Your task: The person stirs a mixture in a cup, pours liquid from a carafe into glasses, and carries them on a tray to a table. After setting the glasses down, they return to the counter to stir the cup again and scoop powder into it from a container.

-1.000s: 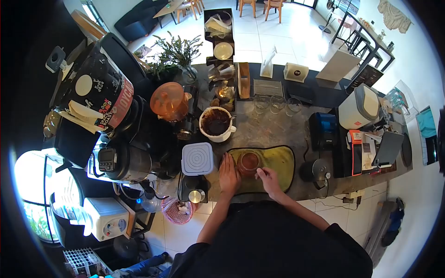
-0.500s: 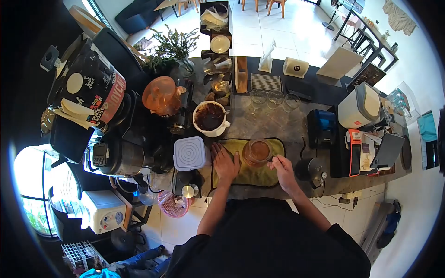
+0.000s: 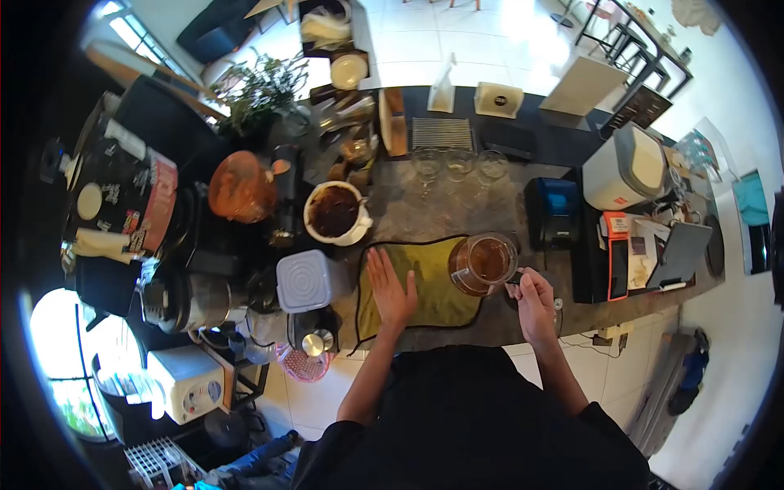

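Note:
My right hand (image 3: 536, 309) is closed around the handle of a glass coffee server (image 3: 472, 273) that has brown coffee in it. The server looks raised and overlaps the right end of an olive-green towel (image 3: 437, 298). My left hand (image 3: 392, 298) lies flat on the towel's left part, fingers stretched out, holding nothing. Beyond it stands a white coffee dripper (image 3: 359, 234) with dark wet grounds inside. Left of the towel is a lidded pale-blue container (image 3: 304, 282).
Several clear glasses (image 3: 459, 166) stand at the back near a ribbed tray (image 3: 442, 135). A black printer (image 3: 551, 214) and a tablet (image 3: 684, 257) are on the right. A coffee machine (image 3: 200, 300) and an orange hopper (image 3: 242, 188) occupy the left.
The server has moved right and appears lifted off the towel in my right hand. My left hand stays on the towel, its thumb now farther from the server. The view has shifted slightly.

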A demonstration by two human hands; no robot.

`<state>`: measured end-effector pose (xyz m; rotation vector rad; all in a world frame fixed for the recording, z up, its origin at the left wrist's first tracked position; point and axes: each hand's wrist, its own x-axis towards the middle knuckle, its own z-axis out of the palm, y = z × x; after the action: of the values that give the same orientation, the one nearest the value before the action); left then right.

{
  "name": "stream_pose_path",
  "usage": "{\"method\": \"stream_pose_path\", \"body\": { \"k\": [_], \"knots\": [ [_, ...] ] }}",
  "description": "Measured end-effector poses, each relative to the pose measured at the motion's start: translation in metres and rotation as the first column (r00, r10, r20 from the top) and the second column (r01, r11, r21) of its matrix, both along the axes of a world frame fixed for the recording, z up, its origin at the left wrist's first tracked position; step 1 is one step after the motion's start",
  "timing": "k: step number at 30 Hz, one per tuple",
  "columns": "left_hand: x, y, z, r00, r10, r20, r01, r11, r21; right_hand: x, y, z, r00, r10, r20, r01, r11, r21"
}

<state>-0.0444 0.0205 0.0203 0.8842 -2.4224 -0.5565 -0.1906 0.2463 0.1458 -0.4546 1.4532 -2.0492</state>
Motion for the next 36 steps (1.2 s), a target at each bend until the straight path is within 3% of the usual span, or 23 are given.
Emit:
{"method": "stream_pose_path", "body": {
  "k": [1,3,5,8,10,11,13,14,16,20,23,25,26,28,29,31,33,36],
  "knots": [
    [-0.015,0.001,0.013,1.000,-0.021,-0.003,0.021,1.000,0.007,-0.004,0.004,0.004,1.000,-0.008,-0.024,0.007,0.999,-0.031],
    [-0.055,-0.002,0.040,0.957,-0.231,-0.176,0.242,0.969,0.049,-0.007,0.012,0.014,0.998,-0.025,-0.051,0.022,0.998,-0.053],
    [-0.106,-0.005,0.066,0.913,-0.332,-0.239,0.340,0.940,-0.007,-0.010,0.014,0.025,0.990,-0.137,-0.037,0.135,0.989,-0.055],
    [-0.183,-0.022,0.075,0.869,-0.462,-0.175,0.444,0.886,-0.136,-0.024,0.025,0.028,0.988,-0.142,-0.053,0.137,0.988,-0.075],
    [-0.228,-0.032,0.074,0.837,-0.548,0.000,0.540,0.824,-0.172,-0.032,0.036,0.022,0.982,-0.176,-0.062,0.172,0.983,-0.069],
    [-0.247,-0.035,0.072,0.832,-0.554,-0.004,0.545,0.819,-0.178,-0.036,0.041,0.020,0.978,-0.198,-0.062,0.194,0.979,-0.061],
    [-0.278,-0.040,0.063,0.860,-0.461,0.220,0.498,0.851,-0.163,-0.041,0.047,0.020,0.971,-0.225,-0.077,0.221,0.973,-0.061],
    [-0.287,-0.042,0.060,0.857,-0.468,0.217,0.505,0.846,-0.170,-0.044,0.049,0.020,0.966,-0.246,-0.084,0.242,0.969,-0.055],
    [-0.299,-0.044,0.055,0.815,-0.434,0.383,0.527,0.830,-0.182,-0.051,0.055,0.016,0.963,-0.245,-0.109,0.239,0.969,-0.066],
    [-0.307,-0.041,0.045,0.831,-0.424,0.360,0.506,0.845,-0.172,-0.060,0.054,0.017,0.963,-0.250,-0.102,0.247,0.968,-0.038],
    [-0.306,-0.037,0.056,0.814,-0.502,0.291,0.562,0.809,-0.175,-0.064,0.049,0.016,0.959,-0.265,-0.098,0.263,0.964,-0.031],
    [-0.298,-0.032,0.069,0.849,-0.529,-0.013,0.522,0.841,-0.140,-0.068,0.049,0.019,0.966,-0.245,-0.088,0.239,0.968,-0.074],
    [-0.291,-0.030,0.075,0.852,-0.523,-0.015,0.516,0.845,-0.142,-0.069,0.049,0.021,0.971,-0.229,-0.073,0.220,0.969,-0.113],
    [-0.268,-0.023,0.107,0.841,-0.448,-0.304,0.507,0.847,0.156,-0.068,0.040,0.038,0.956,-0.287,-0.057,0.283,0.956,-0.071],
    [-0.255,-0.022,0.121,0.840,-0.450,-0.304,0.509,0.847,0.152,-0.070,0.036,0.044,0.934,-0.356,-0.043,0.355,0.934,-0.030],
    [-0.223,-0.018,0.136,0.802,-0.385,-0.456,0.501,0.849,0.165,-0.080,0.040,0.035,0.939,-0.341,-0.047,0.339,0.940,-0.046],
    [-0.198,-0.013,0.134,0.774,-0.342,-0.534,0.512,0.834,0.208,-0.094,0.037,0.036,0.962,-0.238,-0.132,0.233,0.971,-0.054],
    [-0.159,-0.006,0.140,0.746,-0.260,-0.612,0.522,0.799,0.297,-0.095,0.021,0.039,0.976,-0.186,-0.113,0.178,0.981,-0.074]
  ]
}}
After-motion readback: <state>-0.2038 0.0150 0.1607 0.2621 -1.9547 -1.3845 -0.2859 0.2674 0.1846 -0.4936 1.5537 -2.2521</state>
